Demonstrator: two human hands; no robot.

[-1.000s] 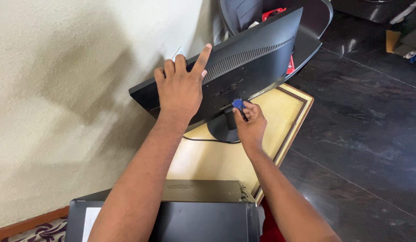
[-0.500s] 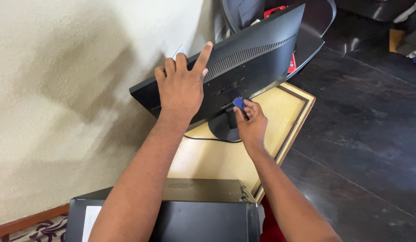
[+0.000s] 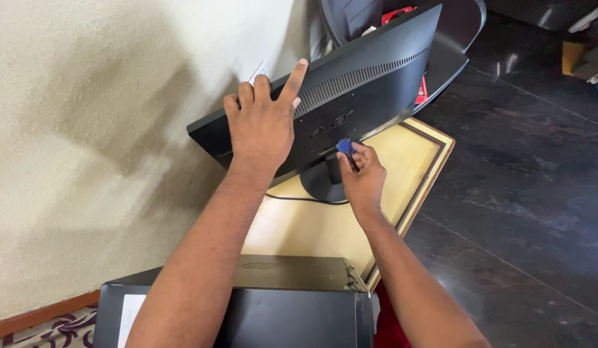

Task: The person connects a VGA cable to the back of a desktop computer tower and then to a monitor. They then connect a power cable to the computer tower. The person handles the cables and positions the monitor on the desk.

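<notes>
Little has changed since a moment ago: both hands stay where they were, and the monitor point(image 3: 363, 84) sits a touch higher in view. Nearest, a black computer case point(image 3: 247, 309) bears a white rectangular label. Beyond it on the counter point(image 3: 312, 225), the right hand point(image 3: 360, 177) pinches a blue cable plug point(image 3: 343, 146) against the monitor's back, fingers closed on it. The left hand point(image 3: 263, 125) lies flat on the monitor, fingers spread. Behind the monitor, a red package point(image 3: 394, 14) shows.

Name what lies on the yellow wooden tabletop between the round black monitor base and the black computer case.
Head view: only a thin black cable beside the monitor base; otherwise bare tabletop up to the computer case.
</notes>
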